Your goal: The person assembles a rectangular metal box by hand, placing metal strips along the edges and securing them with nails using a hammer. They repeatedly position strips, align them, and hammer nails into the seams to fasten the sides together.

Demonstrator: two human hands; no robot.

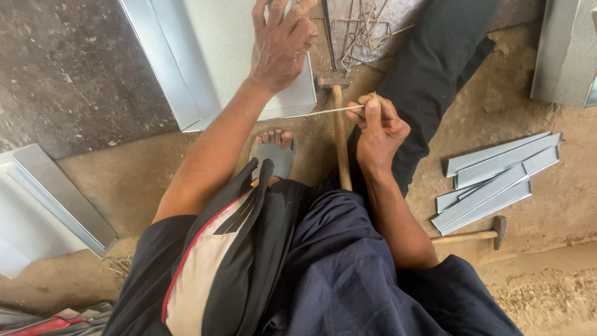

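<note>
Sheet metal panel (249, 56): folded grey piece at the top centre of the frame, lying on the dirt floor (535, 186).
Strips (494, 180): a stack of grey metal strips at right, a second hammer (472, 235) just below it.
Hammer (339, 124): at centre, head touching the panel's corner.
Left hand (281, 43): your palm lies flat on the panel, fingers spread.
Right hand (376, 127): you pinch a thin wire (323, 112) that reaches left to the panel's lower edge.

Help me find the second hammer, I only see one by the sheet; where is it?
In the head view the second hammer lies on the dirt floor at the right, just below the stack of metal strips and beside the right forearm.
</note>
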